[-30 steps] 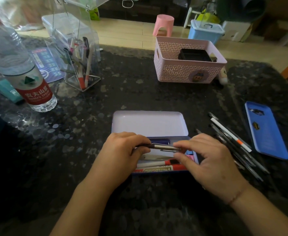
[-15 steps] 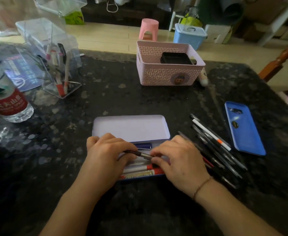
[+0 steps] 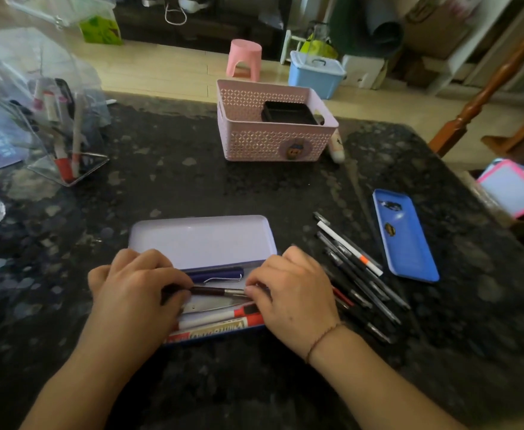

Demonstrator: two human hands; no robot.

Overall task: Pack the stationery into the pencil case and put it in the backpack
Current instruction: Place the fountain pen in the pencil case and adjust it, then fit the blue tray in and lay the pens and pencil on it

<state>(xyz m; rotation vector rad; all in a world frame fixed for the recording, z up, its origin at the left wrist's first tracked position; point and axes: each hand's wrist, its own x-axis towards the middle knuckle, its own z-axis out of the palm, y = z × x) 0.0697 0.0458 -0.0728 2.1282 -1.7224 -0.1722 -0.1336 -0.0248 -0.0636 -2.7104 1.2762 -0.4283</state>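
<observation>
Open pencil case (image 3: 203,240) on dark stone table (image 3: 192,181), lid raised toward far side. Left hand (image 3: 133,293) and right hand (image 3: 291,293) together over tray, each pinching one end of dark pen (image 3: 217,291) held level across it. Inside tray: blue pen (image 3: 220,273) at back, red whiteboard markers (image 3: 223,325) at front. Loose pens (image 3: 357,268) on table just right of case; blue tray (image 3: 405,235) beyond them. Pink basket (image 3: 273,131) at far side. Backpack not identifiable.
</observation>
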